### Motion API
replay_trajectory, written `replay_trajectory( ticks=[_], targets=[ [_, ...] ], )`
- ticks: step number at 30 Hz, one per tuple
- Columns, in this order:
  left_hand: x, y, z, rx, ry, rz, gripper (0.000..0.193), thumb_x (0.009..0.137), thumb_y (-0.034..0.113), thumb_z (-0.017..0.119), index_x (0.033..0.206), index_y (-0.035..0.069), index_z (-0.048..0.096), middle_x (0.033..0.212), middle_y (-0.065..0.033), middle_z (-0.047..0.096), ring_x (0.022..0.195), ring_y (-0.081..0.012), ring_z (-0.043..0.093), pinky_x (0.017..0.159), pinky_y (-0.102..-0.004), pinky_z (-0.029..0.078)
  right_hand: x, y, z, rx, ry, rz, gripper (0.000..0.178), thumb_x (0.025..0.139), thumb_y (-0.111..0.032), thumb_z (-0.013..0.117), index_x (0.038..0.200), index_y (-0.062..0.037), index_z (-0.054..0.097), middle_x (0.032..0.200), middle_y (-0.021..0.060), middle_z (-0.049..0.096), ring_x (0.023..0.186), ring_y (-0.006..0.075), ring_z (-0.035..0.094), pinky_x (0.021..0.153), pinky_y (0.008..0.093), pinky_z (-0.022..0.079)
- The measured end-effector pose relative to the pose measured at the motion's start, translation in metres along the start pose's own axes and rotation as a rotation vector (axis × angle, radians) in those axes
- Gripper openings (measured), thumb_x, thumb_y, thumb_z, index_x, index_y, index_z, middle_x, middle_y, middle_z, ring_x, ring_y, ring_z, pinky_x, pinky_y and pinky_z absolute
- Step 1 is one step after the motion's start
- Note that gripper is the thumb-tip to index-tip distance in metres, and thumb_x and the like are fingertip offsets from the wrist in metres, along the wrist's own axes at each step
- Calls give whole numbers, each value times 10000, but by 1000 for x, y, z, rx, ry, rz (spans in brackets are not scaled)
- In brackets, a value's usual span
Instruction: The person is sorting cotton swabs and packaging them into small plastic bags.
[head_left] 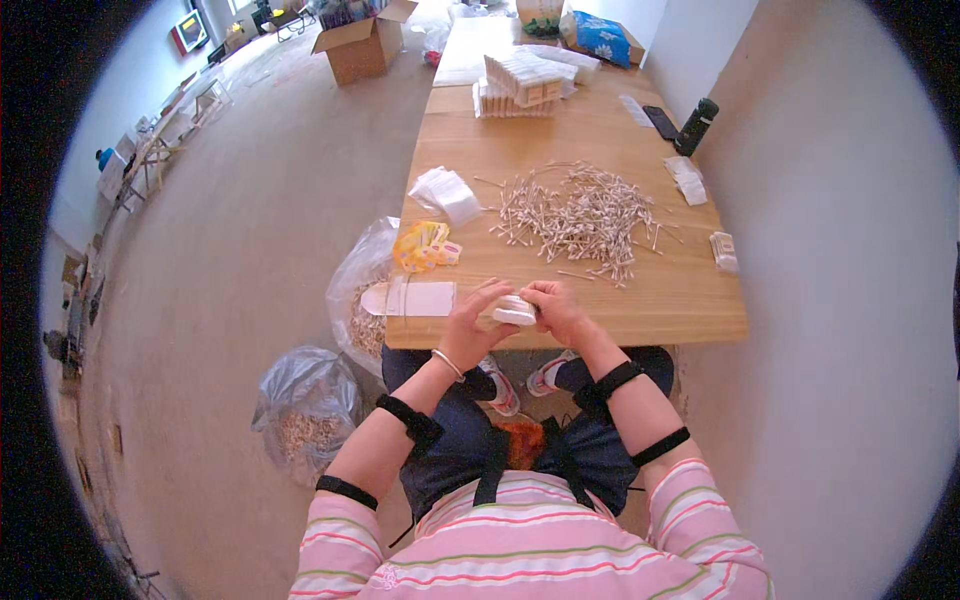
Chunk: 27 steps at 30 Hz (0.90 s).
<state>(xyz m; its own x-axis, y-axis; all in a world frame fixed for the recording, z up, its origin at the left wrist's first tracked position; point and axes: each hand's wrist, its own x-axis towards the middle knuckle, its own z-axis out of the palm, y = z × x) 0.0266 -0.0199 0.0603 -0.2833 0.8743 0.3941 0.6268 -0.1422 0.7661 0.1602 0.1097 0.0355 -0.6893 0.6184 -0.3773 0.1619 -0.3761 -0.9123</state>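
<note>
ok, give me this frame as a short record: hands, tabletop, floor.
left hand: left hand grips one side of small white pack
right hand: right hand grips its other side
pack contents: too small to tell
tabletop, centre: loose heap of cotton swabs
tabletop, left: clear plastic sleeves, yellow packaging, white card
tabletop, far: stacked packs
tabletop, wall side: black bottle
floor: grey plastic bag, open cardboard box

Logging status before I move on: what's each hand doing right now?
Left hand: holding the left side of a small white pack.
Right hand: gripping the same pack's right side.
</note>
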Motion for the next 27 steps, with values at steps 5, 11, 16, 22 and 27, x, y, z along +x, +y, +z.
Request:
replay_trajectory(
  ticks=[5, 11, 16, 22, 27],
  targets=[
    [3, 5, -5, -182, -157, 62, 296, 703, 155, 751, 987, 98, 687, 1049, -77, 667, 1061, -229, 600, 1009, -376, 387, -6, 4, 16, 144, -172, 102, 144, 895, -208, 531, 826, -110, 609, 586, -40, 511, 419, 62, 424, 347, 226, 323],
    [5, 7, 1, -206, -269, -15, 369, 708, 219, 752, 1054, 121, 664, 1116, -98, 639, 1082, -246, 588, 1007, -376, 385, -21, -3, 12, 153, -205, 116, 141, 897, -192, 527, 813, -111, 606, 620, -29, 540, 441, 69, 453, 370, 215, 346],
    [-1, -16, 22, -72, -245, -56, 558, 710, 116, 735, 1226, 55, 533, 1263, -191, 515, 1251, -317, 419, 1012, -378, 367, -19, 21, -40, 217, 12, 24, 91, 880, -141, 546, 885, -58, 582, 680, 36, 595, 501, 126, 545, 417, 263, 443],
    [-27, -81, 31, -2, -226, -340, 476, 684, 83, 718, 1132, 21, 569, 1130, -161, 560, 1082, -332, 522, 977, -378, 391, -28, 28, -139, 509, 599, -187, 168, 892, -43, 472, 1052, 11, 472, 875, 147, 590, 753, 273, 648, 639, 389, 570],
    [-17, -80, 43, 14, -230, -314, 390, 658, 84, 725, 1031, 41, 617, 1020, -139, 558, 996, -316, 520, 930, -367, 406, -31, 25, -230, 765, 1019, -312, 168, 918, -75, 416, 1054, 14, 456, 894, 155, 597, 750, 242, 645, 615, 362, 576]
  ],
)
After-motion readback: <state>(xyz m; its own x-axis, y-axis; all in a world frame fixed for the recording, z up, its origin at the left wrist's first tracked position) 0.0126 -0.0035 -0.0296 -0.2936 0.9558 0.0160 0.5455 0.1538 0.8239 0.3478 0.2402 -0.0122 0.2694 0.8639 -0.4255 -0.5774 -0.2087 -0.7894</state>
